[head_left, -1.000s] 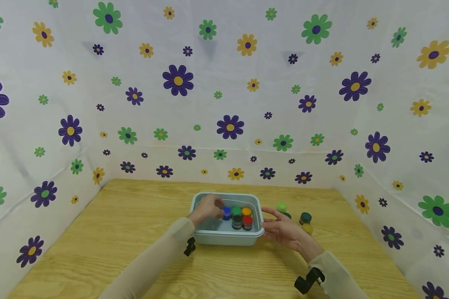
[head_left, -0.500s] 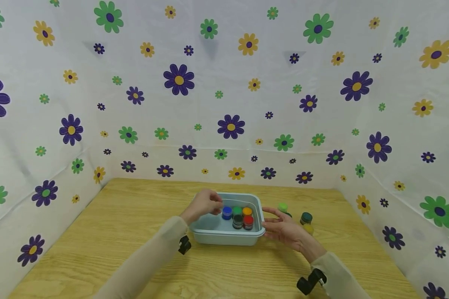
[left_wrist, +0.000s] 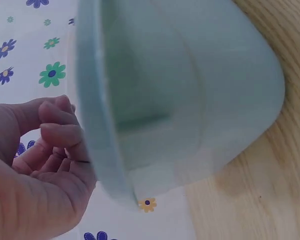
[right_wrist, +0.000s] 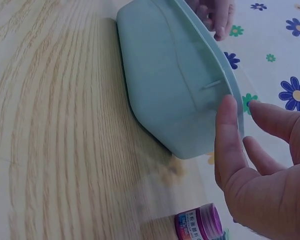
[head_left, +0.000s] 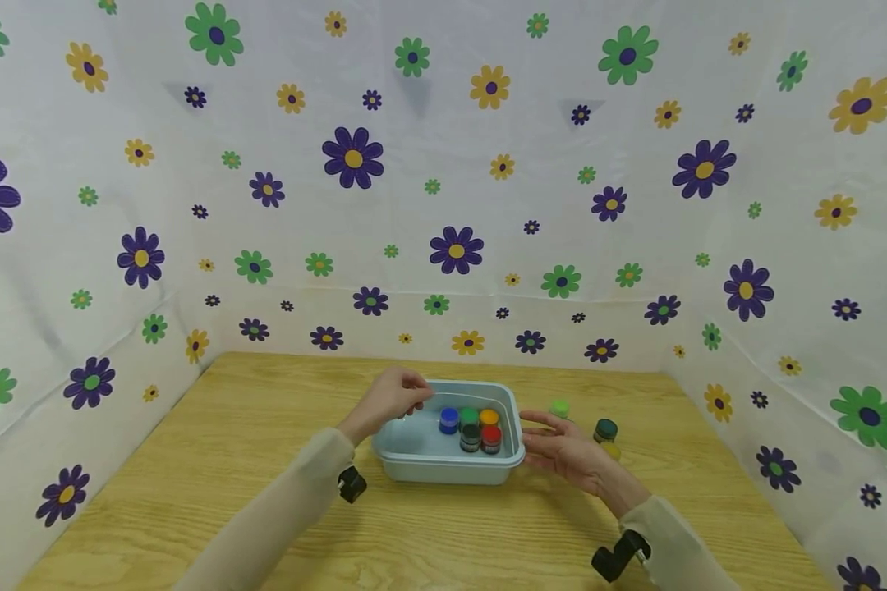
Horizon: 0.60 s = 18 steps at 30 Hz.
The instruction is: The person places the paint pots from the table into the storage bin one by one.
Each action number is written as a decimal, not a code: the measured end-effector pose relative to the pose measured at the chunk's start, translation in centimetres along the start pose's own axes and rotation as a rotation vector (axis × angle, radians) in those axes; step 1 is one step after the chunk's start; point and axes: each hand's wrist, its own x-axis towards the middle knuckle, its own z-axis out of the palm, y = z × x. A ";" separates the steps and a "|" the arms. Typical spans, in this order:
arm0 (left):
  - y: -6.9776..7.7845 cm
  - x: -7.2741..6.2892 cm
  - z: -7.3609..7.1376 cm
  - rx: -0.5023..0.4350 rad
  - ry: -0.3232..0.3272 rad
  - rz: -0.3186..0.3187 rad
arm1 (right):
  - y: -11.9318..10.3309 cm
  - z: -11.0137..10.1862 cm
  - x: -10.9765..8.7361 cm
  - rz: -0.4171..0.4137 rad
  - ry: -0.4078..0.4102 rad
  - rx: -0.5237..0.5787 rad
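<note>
A pale blue plastic basin (head_left: 447, 474) stands on the table. It holds several small paint jars: a blue jar (head_left: 448, 421), a green jar (head_left: 469, 417), an orange jar (head_left: 489, 418), a dark jar (head_left: 470, 438) and a red jar (head_left: 491, 439). Over the basin's left side hovers my left hand (head_left: 387, 400), fingers loosely curled, with nothing visible in them. My right hand (head_left: 580, 464) is at the basin's right end, its fingers spread. In the right wrist view one finger (right_wrist: 227, 135) lies against or very near the rim; contact is unclear.
Right of the basin, a light green jar (head_left: 559, 408), a dark teal jar (head_left: 605, 430) and a yellow jar (head_left: 610, 451) stand on the wooden table (head_left: 281, 410). A purple jar (right_wrist: 199, 223) shows in the right wrist view. Flowered white sheets (head_left: 451, 164) enclose the table's back and sides.
My left hand has let go of the blue jar, which stays in the basin, then risen up and left. My right hand has barely moved.
</note>
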 end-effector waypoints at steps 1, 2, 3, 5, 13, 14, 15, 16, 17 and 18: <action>0.1 -0.1 -0.1 0.001 0.008 -0.003 | -0.1 -0.1 -0.1 -0.002 0.012 -0.009; 0.1 -0.1 -0.2 0.000 0.017 -0.009 | -0.2 -0.1 -0.2 -0.006 0.027 -0.025; 0.2 -0.2 -0.3 -0.001 0.025 -0.015 | -0.4 -0.2 -0.2 -0.012 0.045 -0.044; 0.1 -0.5 -0.6 -0.013 0.038 -0.024 | -0.4 -0.3 -0.3 -0.028 0.076 -0.080; -1.2 -1.4 -1.6 -0.109 0.051 -0.004 | -0.1 -1.8 -0.1 -0.108 0.189 -0.191; -1.4 -1.6 -1.7 -0.111 0.054 -0.009 | -0.1 -2.0 -0.1 -0.122 0.200 -0.221; -1.6 -1.7 -1.8 -0.111 0.058 -0.013 | 0.0 -2.2 -0.1 -0.135 0.220 -0.249; -1.8 -1.8 -1.9 -0.107 0.062 -0.015 | 0.0 -2.3 -0.1 -0.150 0.234 -0.284; -1.9 -1.8 -2.0 -0.108 0.067 -0.019 | -0.1 -2.5 -0.1 -0.165 0.249 -0.316; -2.1 -1.9 -2.0 -0.108 0.076 -0.027 | -0.1 -2.6 -0.1 -0.181 0.263 -0.349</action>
